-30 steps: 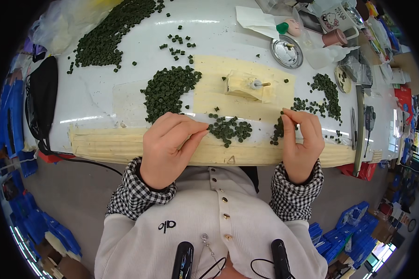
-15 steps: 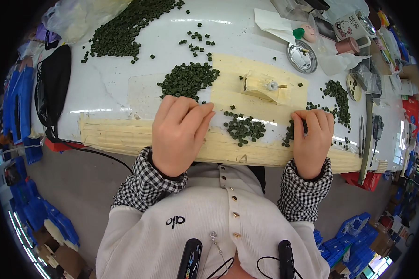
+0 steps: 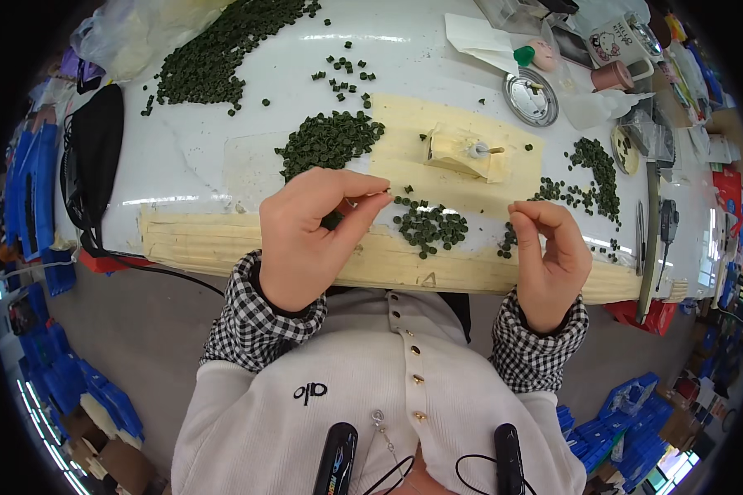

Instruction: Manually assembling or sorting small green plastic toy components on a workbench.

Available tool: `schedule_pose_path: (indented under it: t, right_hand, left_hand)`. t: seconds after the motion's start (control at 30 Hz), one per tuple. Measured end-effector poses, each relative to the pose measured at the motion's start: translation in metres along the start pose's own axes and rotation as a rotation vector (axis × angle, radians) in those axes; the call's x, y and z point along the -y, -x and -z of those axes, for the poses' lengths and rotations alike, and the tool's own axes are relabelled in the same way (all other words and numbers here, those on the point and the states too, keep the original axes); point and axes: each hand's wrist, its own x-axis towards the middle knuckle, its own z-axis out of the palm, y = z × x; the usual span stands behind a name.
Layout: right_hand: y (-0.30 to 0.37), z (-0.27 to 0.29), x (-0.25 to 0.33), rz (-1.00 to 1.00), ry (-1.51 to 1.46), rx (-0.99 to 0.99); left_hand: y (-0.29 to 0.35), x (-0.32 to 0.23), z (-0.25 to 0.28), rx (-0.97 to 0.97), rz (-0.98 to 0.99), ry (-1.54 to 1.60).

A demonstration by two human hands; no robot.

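Observation:
My left hand (image 3: 299, 235) is closed in a pinch of thumb and forefinger, with a dark speck at the tips that looks like one of the small dark green round parts. Behind it lies a heap of these green parts (image 3: 326, 142). A looser group of green parts (image 3: 429, 229) is spread between my hands at the table's near edge. My right hand (image 3: 553, 262) also pinches, thumb to forefinger; whatever it holds is too small to make out. Beyond both hands, a cream taped block (image 3: 452, 157) carries a white collar and a short brass-coloured pin (image 3: 495, 150).
A larger green heap (image 3: 210, 66) lies at the far left, another pile (image 3: 598, 177) at the right. A round metal dish (image 3: 530, 97), a white squeeze bottle (image 3: 594, 111) and a mug (image 3: 623, 43) crowd the far right. Tweezers (image 3: 640, 239) lie near the right edge.
My left hand has turned, its thumb and forefinger now stretched into a pinch slightly to the right. My right hand has drawn a little nearer, its fingertips lifted off the small green parts.

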Motion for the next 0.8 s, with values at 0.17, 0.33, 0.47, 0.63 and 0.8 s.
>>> schedule_pose_path:
  t: [0.17, 0.33, 0.47, 0.63, 0.8]
  right_hand:
    - [0.007, -0.019, 0.021, -0.182, -0.508, 0.145]
    - [0.007, -0.036, 0.012, -0.167, -0.735, 0.251]
    - [0.007, -0.046, 0.015, -0.158, -0.842, 0.231]
    - [0.011, -0.054, 0.015, -0.137, -0.895, 0.191]
    - [0.017, -0.06, 0.013, -0.063, -0.798, 0.1]
  left_hand:
    - [0.01, 0.0, -0.014, 0.163, 0.152, 0.689]
    - [0.014, 0.005, -0.022, 0.204, 0.167, 0.866]
    - [0.015, 0.003, -0.025, 0.184, 0.188, 0.895]
    - [0.013, 0.0, -0.027, 0.175, 0.285, 0.919]
    - [0.013, 0.002, -0.03, 0.15, 0.313, 0.965]
